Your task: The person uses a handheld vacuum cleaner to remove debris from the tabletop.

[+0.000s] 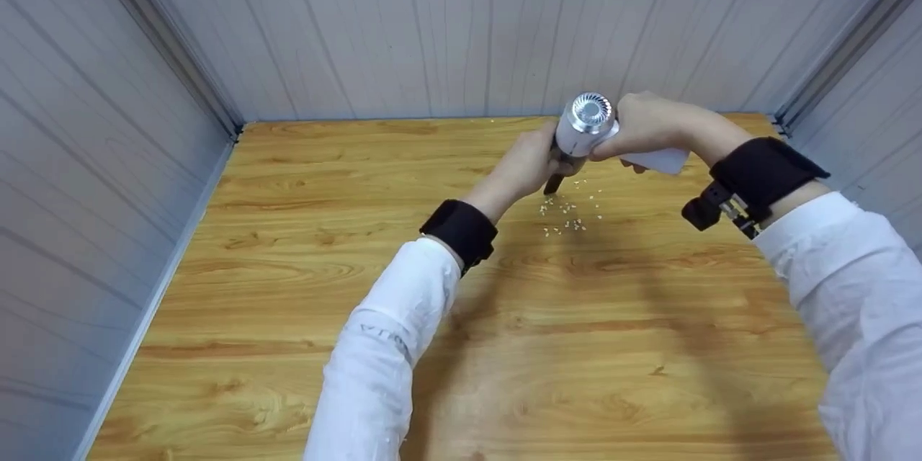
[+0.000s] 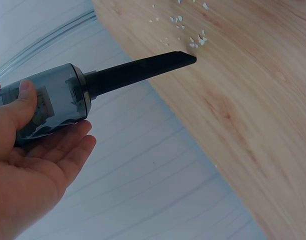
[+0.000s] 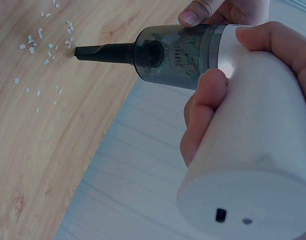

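Cradling the smoky dust cup (image 2: 48, 102) from below, the left hand (image 1: 529, 162) had its thumb and fingers wrapped about it. The handheld vacuum (image 1: 585, 131) hung tilted over the wooden table (image 1: 302, 288), its black nozzle (image 2: 143, 72) just at the white crumbs (image 1: 569, 216). The right hand (image 1: 648, 126) clenched the white handle (image 3: 253, 150). Dragging the tip too fast could probably have scattered crumbs outward; a loosened cup might have spilled.

Head view looking down from above at the bench (image 1: 504, 346). Wrist views in tight, aimed along the nozzle (image 2: 138, 72), sharing crumbs (image 3: 43, 45) around 11 o'clock.
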